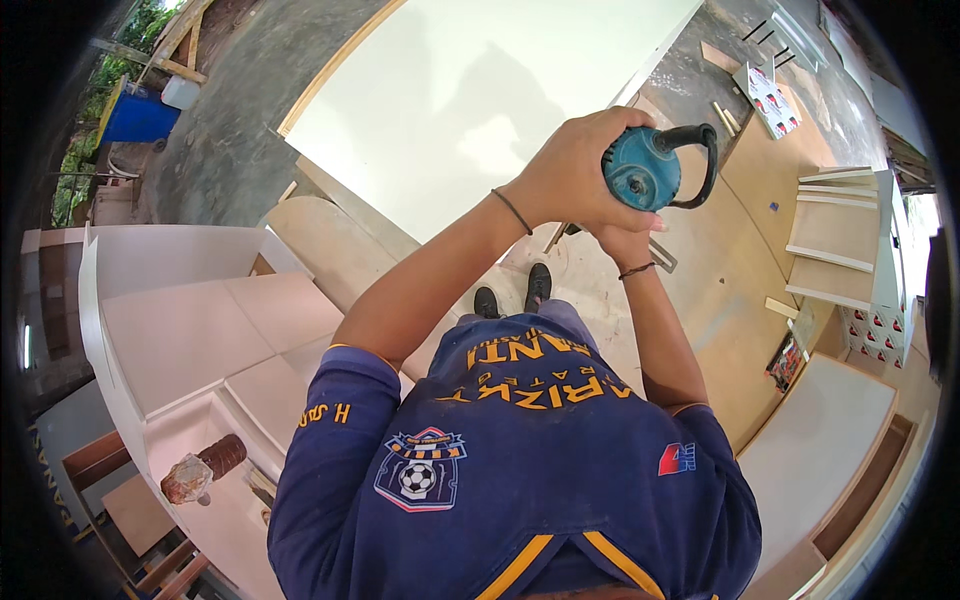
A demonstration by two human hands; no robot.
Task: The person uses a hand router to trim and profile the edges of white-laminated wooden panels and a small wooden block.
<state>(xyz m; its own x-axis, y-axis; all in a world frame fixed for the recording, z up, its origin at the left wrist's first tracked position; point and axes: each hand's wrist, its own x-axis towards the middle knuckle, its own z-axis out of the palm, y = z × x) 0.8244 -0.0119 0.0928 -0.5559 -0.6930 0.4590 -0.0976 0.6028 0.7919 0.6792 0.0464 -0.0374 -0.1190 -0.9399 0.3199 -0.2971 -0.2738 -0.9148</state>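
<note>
A teal, round-ended power tool that looks like a trim router (640,168) is held up in front of me, its thick black cord (708,165) looping off the right side. My left hand (578,170) wraps round its body, fingers curled over the far side. Just below, my right hand (622,240) is closed at the tool's lower part, with most of its fingers hidden behind the left hand and the tool. The tool's lower end is mostly covered. Beyond it lies a large pale white panel (400,110) with a light wooden edge.
On the left stands a pale cabinet carcass (200,330) with a brown, roll-like object (222,455) on it. Brown boards (745,250) lie on the right, near a slatted white-edged frame (835,225). A white-topped panel (830,430) is at lower right. A blue barrel (145,115) stands far left.
</note>
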